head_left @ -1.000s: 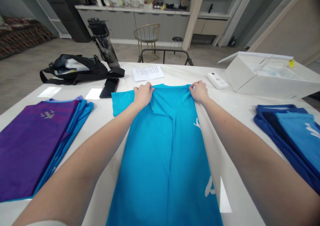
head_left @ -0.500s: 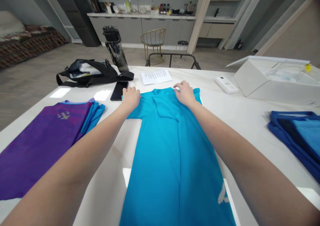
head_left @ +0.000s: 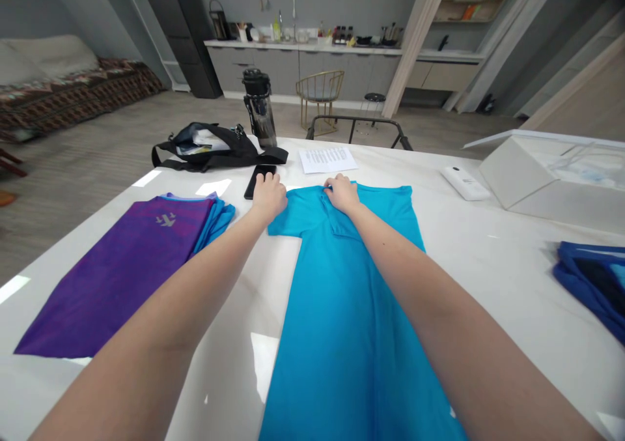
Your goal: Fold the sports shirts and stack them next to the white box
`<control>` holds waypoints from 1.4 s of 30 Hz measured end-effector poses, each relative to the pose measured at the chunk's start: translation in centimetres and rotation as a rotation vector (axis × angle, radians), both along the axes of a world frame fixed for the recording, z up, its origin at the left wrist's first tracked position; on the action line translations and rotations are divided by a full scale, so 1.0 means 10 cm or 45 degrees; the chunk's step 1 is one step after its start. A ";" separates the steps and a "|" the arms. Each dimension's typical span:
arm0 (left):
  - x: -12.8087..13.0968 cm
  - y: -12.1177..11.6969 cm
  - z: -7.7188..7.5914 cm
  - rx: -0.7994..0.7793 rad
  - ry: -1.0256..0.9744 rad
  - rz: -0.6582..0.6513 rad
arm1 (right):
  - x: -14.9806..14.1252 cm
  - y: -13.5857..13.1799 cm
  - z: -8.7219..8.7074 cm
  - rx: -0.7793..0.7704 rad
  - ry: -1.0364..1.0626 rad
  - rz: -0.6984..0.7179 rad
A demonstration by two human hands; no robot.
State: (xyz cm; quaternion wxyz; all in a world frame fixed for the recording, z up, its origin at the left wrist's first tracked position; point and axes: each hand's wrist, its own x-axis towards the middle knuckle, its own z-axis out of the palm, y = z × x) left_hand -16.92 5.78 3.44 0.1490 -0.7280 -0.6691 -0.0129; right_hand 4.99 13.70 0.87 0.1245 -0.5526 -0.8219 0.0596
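A bright blue shirt lies lengthwise on the white table, partly folded in from its sides. My left hand grips the end of its left sleeve, fingers curled over the cloth. My right hand pinches the shirt's top edge near the collar. Both arms reach forward over the table.
A purple shirt tops a folded pile at the left. Dark blue folded shirts lie at the right edge. Behind the shirt are a black phone, a printed sheet, a black bag, a bottle, a white remote and an open white box.
My left hand has slid out from the collar to the left sleeve end. My right hand has moved from the right shoulder to the collar. The camera view has turned left.
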 end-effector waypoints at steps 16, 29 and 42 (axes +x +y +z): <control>1.13 -0.07 1.13 -0.644 -1.603 -0.410 | 1.11 -0.04 0.31 0.062 0.446 -0.093; 1.16 0.55 -0.06 -0.445 -0.376 -0.473 | 1.52 -1.19 0.20 -0.279 0.202 -0.143; 1.30 0.68 0.00 -0.274 -0.564 -0.247 | 1.48 -1.30 0.34 -0.128 0.541 -0.179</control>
